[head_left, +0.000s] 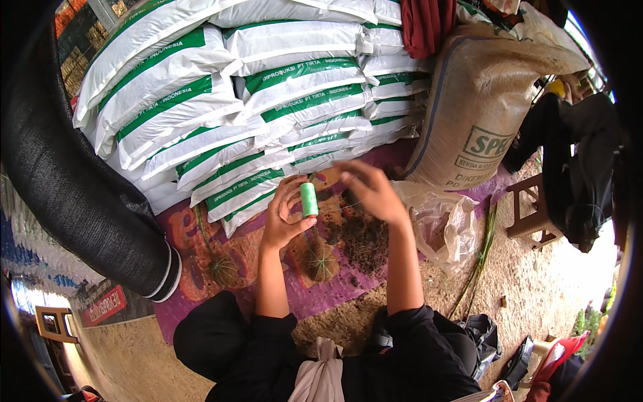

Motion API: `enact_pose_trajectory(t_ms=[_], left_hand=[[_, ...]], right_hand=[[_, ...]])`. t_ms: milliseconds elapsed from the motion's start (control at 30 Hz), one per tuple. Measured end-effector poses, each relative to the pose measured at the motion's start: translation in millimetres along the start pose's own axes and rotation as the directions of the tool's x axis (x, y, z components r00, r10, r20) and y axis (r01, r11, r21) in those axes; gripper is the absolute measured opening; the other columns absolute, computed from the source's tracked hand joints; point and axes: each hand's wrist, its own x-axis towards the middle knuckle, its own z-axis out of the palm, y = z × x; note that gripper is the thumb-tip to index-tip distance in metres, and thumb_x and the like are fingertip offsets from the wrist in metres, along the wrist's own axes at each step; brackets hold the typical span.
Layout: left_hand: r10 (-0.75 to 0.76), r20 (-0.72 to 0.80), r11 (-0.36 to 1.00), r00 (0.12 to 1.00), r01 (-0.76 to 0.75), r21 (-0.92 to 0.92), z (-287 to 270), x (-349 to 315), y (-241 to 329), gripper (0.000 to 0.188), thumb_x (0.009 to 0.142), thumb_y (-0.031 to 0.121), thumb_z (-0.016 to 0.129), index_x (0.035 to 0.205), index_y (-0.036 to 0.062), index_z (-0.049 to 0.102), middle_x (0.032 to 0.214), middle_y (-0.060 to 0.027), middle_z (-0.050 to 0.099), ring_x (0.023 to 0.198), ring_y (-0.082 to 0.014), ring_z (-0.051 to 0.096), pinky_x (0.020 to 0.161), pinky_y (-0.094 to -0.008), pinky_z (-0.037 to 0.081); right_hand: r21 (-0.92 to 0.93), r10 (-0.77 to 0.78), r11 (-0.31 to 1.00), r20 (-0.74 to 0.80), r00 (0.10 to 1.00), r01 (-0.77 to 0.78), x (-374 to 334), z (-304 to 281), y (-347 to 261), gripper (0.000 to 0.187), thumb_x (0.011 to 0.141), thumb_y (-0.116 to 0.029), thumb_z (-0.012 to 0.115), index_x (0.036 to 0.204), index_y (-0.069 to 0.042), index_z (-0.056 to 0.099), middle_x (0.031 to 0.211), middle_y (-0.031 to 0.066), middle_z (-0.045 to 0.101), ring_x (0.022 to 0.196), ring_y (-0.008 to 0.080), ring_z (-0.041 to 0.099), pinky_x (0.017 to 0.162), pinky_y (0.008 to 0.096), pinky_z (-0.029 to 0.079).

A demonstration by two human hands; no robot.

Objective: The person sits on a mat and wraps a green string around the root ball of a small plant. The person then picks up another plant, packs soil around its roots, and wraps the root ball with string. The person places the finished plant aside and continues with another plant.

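Near frame centre, green thread spool [308, 199] is grasped between thumb and fingers of left hand [285, 209], long axis near vertical; right hand [372, 193] held apart, rightward of spool, blurred; grip cannot be told.

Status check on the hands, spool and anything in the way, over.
Left hand holding green thread spool. Right hand raised beside it, blurred, grip unclear. Thread-bound brown ball and loose soil below; spool looks unobstructed.

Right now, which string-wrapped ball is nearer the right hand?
The ball beside the dark soil heap; the other ball lies farther left.
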Motion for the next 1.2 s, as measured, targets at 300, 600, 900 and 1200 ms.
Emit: enact_pose_trajectory(t_ms=[300,600,900,1200], left_hand=[[0.037,0.017,0.999,0.999,-0.037,-0.015,1.8,1.1,-2.4,0.068,0.062,0.011,0.074,0.120,0.0007,0.042,0.122,-0.0095,0.041,0.112,-0.0196,0.044,0.091,-0.0316,0.039],[-0.058,-0.023,0.998,0.998,0.057,-0.021,2.6,-1.4,-2.4,0.075,0.061,0.020,0.074,0.122,-0.0018,0.037,0.123,-0.0113,0.040,0.115,-0.0204,0.041,0.094,-0.0331,0.036],[0.013,-0.020,0.999,1.000,-0.013,-0.033,6.6,-0.9,-11.8,0.066,0.063,0.013,0.074,0.120,0.0019,0.042,0.123,-0.0098,0.041,0.113,-0.0204,0.044,0.091,-0.0319,0.039],[-0.010,0.023,1.000,1.000,0.010,0.010,-11.8,-4.1,-7.1,0.063,0.061,0.016,0.072,0.117,0.0023,0.044,0.118,-0.0082,0.044,0.109,-0.0198,0.046,0.089,-0.0329,0.038]], right_hand=[[0.132,0.072,0.980,0.468,0.881,-0.150,-4.1,10.7,8.5,0.019,0.086,-0.014,0.051,0.096,0.002,0.054,0.078,0.0049,0.055,0.072,0.0104,0.048,0.064,0.0242,0.039],[0.285,0.155,0.928,0.295,0.943,-0.242,-5.5,-0.1,-3.3,0.017,0.084,-0.011,0.054,0.096,0.001,0.056,0.084,0.0036,0.056,0.082,0.0087,0.051,0.066,0.0232,0.042],[0.262,0.035,0.954,0.382,0.924,-0.144,-4.1,7.8,13.3,0.011,0.081,-0.009,0.059,0.086,0.001,0.060,0.069,-0.0004,0.057,0.064,0.0062,0.050,0.058,0.0213,0.040],[0.287,0.111,0.950,-0.674,0.731,0.121,1.0,-26.2,13.4,0.008,0.084,-0.010,0.057,0.083,-0.002,0.060,0.062,-0.0033,0.051,0.053,0.0040,0.045,0.047,0.0175,0.034]])
